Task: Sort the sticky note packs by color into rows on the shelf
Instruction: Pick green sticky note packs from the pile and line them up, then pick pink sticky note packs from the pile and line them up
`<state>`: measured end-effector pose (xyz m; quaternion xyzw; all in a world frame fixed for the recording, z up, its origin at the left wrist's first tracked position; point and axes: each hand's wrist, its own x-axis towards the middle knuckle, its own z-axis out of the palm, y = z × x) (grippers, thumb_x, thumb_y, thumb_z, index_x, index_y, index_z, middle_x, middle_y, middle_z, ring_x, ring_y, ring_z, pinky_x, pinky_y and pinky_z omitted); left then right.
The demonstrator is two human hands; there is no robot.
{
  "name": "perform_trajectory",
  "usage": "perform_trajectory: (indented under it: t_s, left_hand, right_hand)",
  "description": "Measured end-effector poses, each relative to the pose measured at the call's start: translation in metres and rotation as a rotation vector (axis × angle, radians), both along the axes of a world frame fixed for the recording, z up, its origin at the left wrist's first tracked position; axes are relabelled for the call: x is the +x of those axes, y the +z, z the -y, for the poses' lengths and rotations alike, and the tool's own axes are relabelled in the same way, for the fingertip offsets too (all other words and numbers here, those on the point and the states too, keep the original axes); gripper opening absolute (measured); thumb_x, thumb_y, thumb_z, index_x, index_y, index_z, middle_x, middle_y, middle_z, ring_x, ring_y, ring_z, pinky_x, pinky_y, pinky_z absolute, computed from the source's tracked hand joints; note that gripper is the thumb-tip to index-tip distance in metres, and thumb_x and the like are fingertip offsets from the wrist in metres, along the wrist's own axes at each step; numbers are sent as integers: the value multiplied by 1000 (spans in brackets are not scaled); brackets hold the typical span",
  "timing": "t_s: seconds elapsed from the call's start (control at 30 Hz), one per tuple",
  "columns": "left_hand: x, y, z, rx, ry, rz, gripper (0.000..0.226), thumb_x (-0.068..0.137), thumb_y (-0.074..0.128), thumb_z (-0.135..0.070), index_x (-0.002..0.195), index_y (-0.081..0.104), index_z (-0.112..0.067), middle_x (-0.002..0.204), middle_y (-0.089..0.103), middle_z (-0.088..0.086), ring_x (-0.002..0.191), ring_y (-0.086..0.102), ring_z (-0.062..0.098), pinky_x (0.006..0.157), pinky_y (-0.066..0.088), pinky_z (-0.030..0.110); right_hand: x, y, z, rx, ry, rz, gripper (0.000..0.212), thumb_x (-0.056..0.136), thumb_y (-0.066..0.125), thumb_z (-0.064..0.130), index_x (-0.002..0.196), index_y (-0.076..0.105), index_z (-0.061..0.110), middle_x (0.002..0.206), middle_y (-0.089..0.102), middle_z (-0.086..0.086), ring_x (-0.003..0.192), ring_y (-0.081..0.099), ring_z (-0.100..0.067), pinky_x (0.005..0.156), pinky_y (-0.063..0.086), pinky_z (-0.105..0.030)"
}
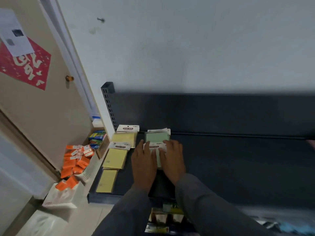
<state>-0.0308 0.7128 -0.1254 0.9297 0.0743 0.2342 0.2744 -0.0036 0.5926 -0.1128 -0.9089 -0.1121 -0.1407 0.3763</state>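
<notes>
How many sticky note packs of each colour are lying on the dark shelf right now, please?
Yellow packs: 3, in one row down the shelf's left end.
Green packs: 2 positions, one at the back, one under both hands; the back one may be a stack.
Total: 5.

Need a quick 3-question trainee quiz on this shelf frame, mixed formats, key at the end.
1. True or false: the yellow packs form a row along the shelf's left edge.
2. Which colour is the pack under both hands? A) orange B) green C) blue
3. Fill in: the loose orange packs lie ___ the shelf, to its left.

Key: 1 true. 2 B: left hand and right hand rest on the near green pack. 3 off.
</notes>
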Motion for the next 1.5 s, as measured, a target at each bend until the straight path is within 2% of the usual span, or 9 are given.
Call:
perform_trajectory:
  t_s: [0.17,0.37,0.53,0.7,0.87,1.03,1.17,1.33,1.5]
  left_hand:
    - [31,37,40,283,-109,135,41,100,49,-39,134,59,-18,141,58,9,129,54,30,110,39,49]
    - [54,64,155,318,-280,157,49,98,40,-45,127,67,-16,137,62,9,124,57,33,105,39,48]
    - [57,73,289,316,-453,179,41,97,54,-41,128,65,-17,138,61,9,126,54,31,107,34,47]
    - [52,77,430,289,-578,219,45,95,42,-44,123,67,-18,133,62,8,123,56,30,106,35,47]
    - [39,80,549,282,-676,228,32,94,55,-38,118,68,-21,129,63,5,120,56,27,103,31,42]
    - [33,74,625,331,-733,135,39,95,55,-43,127,64,-23,129,62,0,120,55,24,105,37,43]
    - [49,69,668,334,-741,21,38,97,56,-41,130,61,-23,132,60,4,121,55,29,104,38,48]
    - [95,53,710,284,-580,-437,54,98,44,-55,141,47,-24,146,49,14,134,44,39,108,34,54]
    - [123,31,733,453,-532,-472,59,94,41,-63,142,44,-27,143,53,18,133,44,38,110,29,54]
  right_hand:
    - [9,23,50,-97,-138,103,40,102,48,30,136,51,9,137,50,-11,120,44,-26,102,44,-40]
    - [3,45,172,-187,-351,189,42,99,55,29,134,55,6,129,57,-16,114,51,-33,99,47,-46]
    - [-12,55,299,-212,-521,154,38,98,53,28,128,57,5,125,58,-18,111,51,-36,98,46,-47]
    - [-36,66,417,-261,-632,68,44,96,40,29,127,58,6,125,60,-16,115,53,-35,102,41,-43]
    - [-61,79,528,-266,-723,69,30,81,71,10,110,68,0,110,67,-19,100,63,-41,87,54,-49]
    - [-68,69,607,-226,-777,-92,43,98,49,27,137,49,9,141,48,-14,127,43,-32,110,37,-43]
    - [-62,62,657,-284,-811,-187,46,98,47,29,140,46,9,138,49,-12,126,41,-30,109,34,-39]
    - [-37,54,715,-271,-807,-366,51,100,49,39,138,45,6,141,46,-16,132,38,-33,114,31,-40]
    - [-4,47,748,-298,-766,-533,65,93,57,53,133,50,3,137,50,-19,132,40,-38,111,35,-45]
